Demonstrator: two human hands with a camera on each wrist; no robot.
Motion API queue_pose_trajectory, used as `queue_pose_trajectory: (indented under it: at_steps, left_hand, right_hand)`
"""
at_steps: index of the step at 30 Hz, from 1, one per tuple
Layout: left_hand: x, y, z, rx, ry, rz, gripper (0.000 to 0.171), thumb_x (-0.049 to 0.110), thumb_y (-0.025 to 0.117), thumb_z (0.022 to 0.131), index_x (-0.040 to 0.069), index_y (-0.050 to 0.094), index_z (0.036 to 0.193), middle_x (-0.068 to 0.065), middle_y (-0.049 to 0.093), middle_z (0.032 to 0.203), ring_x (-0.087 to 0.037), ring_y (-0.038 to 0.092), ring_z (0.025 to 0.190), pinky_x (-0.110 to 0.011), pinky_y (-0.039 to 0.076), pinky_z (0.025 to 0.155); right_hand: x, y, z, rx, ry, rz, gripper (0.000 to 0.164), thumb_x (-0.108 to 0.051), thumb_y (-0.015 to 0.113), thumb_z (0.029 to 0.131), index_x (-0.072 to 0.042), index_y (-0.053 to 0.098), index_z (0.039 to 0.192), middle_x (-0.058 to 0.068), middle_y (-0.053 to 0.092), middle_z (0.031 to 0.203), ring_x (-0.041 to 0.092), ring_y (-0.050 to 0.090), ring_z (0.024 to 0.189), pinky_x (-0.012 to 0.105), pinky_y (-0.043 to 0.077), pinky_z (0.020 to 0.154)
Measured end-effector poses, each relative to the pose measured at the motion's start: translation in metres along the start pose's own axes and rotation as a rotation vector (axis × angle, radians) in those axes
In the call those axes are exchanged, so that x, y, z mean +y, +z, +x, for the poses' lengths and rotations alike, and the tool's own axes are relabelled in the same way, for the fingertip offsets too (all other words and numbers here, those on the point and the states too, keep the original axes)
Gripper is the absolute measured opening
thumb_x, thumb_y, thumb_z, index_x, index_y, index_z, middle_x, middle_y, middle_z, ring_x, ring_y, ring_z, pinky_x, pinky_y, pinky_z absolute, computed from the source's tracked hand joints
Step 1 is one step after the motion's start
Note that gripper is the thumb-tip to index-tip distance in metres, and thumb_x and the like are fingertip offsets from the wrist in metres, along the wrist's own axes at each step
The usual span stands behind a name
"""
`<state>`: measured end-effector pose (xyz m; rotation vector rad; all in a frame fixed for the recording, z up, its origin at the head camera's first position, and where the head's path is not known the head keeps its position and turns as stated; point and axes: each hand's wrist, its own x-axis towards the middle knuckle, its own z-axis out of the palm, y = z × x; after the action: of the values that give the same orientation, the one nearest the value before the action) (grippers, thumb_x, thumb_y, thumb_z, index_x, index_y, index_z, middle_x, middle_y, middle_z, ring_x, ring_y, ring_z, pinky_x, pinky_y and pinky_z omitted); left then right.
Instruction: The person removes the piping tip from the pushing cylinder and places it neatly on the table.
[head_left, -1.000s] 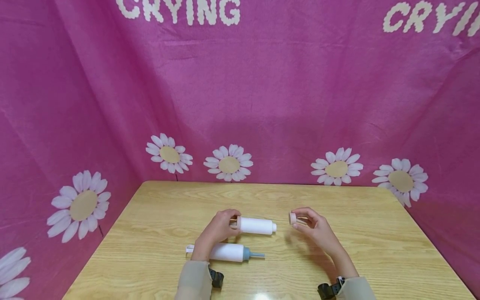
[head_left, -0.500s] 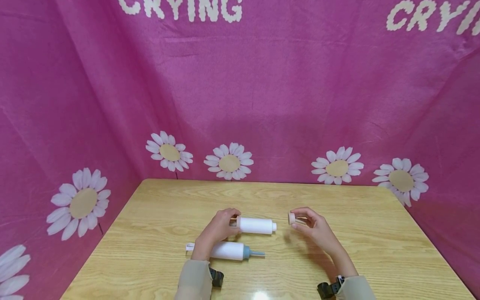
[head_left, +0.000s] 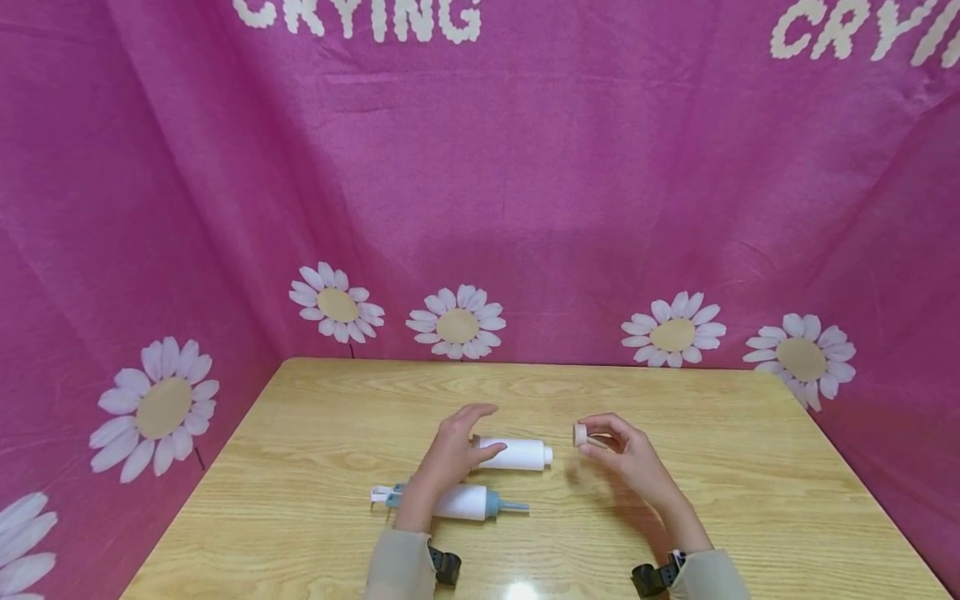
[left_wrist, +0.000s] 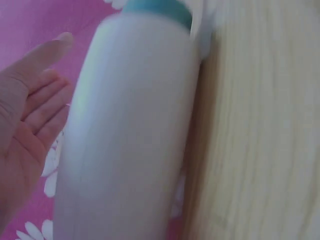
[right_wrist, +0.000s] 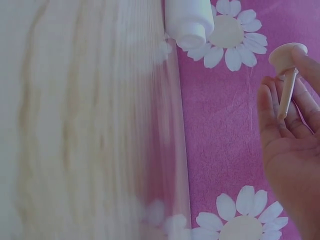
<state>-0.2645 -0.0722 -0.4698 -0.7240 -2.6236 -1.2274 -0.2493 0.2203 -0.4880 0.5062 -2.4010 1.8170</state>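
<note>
A white bottle (head_left: 521, 454) lies on its side near the middle of the table, its narrow neck facing right. My left hand (head_left: 452, 450) is at its left end, thumb and fingers spread apart; in the left wrist view its fingers are extended. Between the thumb and fingertips of my right hand (head_left: 636, 465), a beige nozzle cap (right_wrist: 285, 56) with a thin spout is pinched, a little right of the neck. Nearer to me lies a second white bottle (head_left: 463, 503) with a teal collar and thin teal tip. My left forearm partly hides it.
The wood-grain table (head_left: 750, 467) carries both bottles. Behind it and at its sides hangs a pink cloth (head_left: 525, 208) with white daisies and lettering. Each wrist wears a black camera mount (head_left: 654, 580).
My left hand has let go of the white bottle's left end, its fingers opening and lifting slightly rightward. The right hand with the nozzle cap has shifted only slightly left.
</note>
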Motion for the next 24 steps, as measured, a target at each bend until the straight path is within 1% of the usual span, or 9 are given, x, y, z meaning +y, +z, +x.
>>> queue_pose_trajectory:
  at_steps: [1,4,7,9,14,16,18,20,24]
  left_hand:
    - [0.002,0.002,0.0,0.024,0.024,-0.015,0.053,0.021,0.077,0.085,0.009,0.058,0.133,-0.011,0.06,0.135,-0.029,0.058,0.124,-0.039,0.059,0.088]
    - [0.009,0.009,0.003,0.085,0.1,-0.04,0.052,0.019,0.08,0.081,0.008,0.061,0.129,-0.01,0.064,0.13,-0.027,0.061,0.122,-0.041,0.057,0.092]
    - [0.013,0.016,0.005,0.123,0.169,-0.042,0.051,0.017,0.082,0.078,0.007,0.064,0.125,-0.009,0.067,0.125,-0.025,0.063,0.12,-0.039,0.054,0.099]
    - [0.016,0.02,0.006,0.127,0.199,-0.038,0.051,0.018,0.082,0.078,0.006,0.064,0.124,-0.008,0.068,0.125,-0.024,0.063,0.119,-0.037,0.053,0.1]
    - [0.02,0.029,0.007,0.116,0.24,-0.025,0.05,0.019,0.082,0.079,0.009,0.064,0.125,-0.006,0.068,0.125,-0.021,0.064,0.118,-0.033,0.053,0.1]
    - [0.022,0.032,0.008,0.117,0.256,-0.028,0.049,0.019,0.082,0.079,0.01,0.065,0.124,-0.006,0.069,0.124,-0.021,0.064,0.117,-0.032,0.053,0.1]
    - [0.023,0.035,0.009,0.114,0.274,-0.039,0.048,0.018,0.082,0.079,0.009,0.065,0.123,-0.006,0.069,0.123,-0.021,0.065,0.117,-0.031,0.053,0.1]
    - [0.026,0.037,0.009,0.107,0.279,-0.049,0.047,0.017,0.082,0.079,0.01,0.066,0.123,-0.006,0.069,0.122,-0.02,0.065,0.117,-0.03,0.053,0.1]
    - [0.031,0.043,0.009,0.086,0.293,-0.071,0.045,0.016,0.081,0.079,0.008,0.066,0.121,-0.006,0.07,0.121,-0.021,0.065,0.117,-0.03,0.054,0.099]
  right_hand:
    - [-0.001,0.001,0.0,-0.002,0.0,0.004,0.037,-0.011,0.07,0.089,0.002,0.059,0.122,-0.017,0.062,0.109,-0.006,0.059,0.102,0.011,0.05,0.092]
    - [-0.002,0.004,0.001,0.004,-0.005,-0.001,0.036,-0.011,0.07,0.089,0.002,0.06,0.121,-0.01,0.063,0.109,-0.005,0.059,0.101,0.011,0.05,0.092]
    - [-0.003,0.007,0.001,0.007,-0.013,-0.002,0.034,-0.01,0.07,0.09,0.003,0.06,0.12,-0.004,0.064,0.11,-0.005,0.06,0.1,0.01,0.05,0.092]
    - [-0.003,0.008,0.001,0.001,-0.017,0.009,0.034,-0.009,0.069,0.09,0.003,0.06,0.12,-0.003,0.065,0.11,-0.004,0.061,0.1,0.011,0.05,0.091]
    - [-0.005,0.012,0.0,-0.026,-0.026,0.032,0.034,-0.008,0.068,0.09,0.005,0.059,0.12,-0.006,0.065,0.108,-0.001,0.064,0.1,0.012,0.051,0.091]
    - [-0.006,0.014,0.0,-0.03,-0.022,0.031,0.033,-0.009,0.069,0.09,0.004,0.06,0.12,-0.006,0.066,0.108,0.0,0.064,0.1,0.013,0.051,0.092]
    - [-0.007,0.015,-0.001,-0.034,-0.012,0.027,0.032,-0.011,0.069,0.09,0.002,0.061,0.119,-0.003,0.066,0.108,0.001,0.064,0.1,0.014,0.051,0.092]
    - [-0.009,0.016,-0.001,-0.03,0.003,0.014,0.031,-0.013,0.069,0.09,-0.001,0.062,0.118,-0.002,0.065,0.109,0.0,0.063,0.1,0.014,0.051,0.091]
    - [-0.012,0.019,-0.004,-0.035,0.022,0.006,0.03,-0.016,0.07,0.09,-0.003,0.063,0.117,-0.004,0.064,0.109,-0.001,0.061,0.101,0.016,0.052,0.09]
